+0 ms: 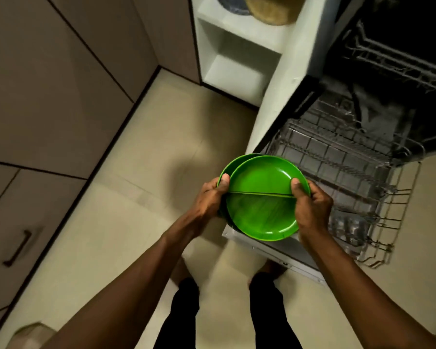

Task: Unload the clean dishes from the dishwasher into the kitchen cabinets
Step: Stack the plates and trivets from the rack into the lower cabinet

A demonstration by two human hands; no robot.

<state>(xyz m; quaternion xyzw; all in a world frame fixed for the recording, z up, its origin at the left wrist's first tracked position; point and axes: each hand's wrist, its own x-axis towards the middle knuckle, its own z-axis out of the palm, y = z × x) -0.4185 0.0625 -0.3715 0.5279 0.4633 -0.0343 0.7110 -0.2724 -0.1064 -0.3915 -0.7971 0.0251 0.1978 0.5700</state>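
The left hand (213,196) and right hand (312,209) clasp green plates (262,210) just beside the dishwasher (282,256). Its rack (342,159) looks nearly bare; shelving remains.

Two plates (262,182) between left hand (208,199) and right hand (312,209), rack (342,159) right, cabinets (48,96) left, shelves (237,69) behind

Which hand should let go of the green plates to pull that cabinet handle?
Likely the left: left hand grips the green plates on the side nearer the cabinet handle; right hand grips the side by the dishwasher rack.
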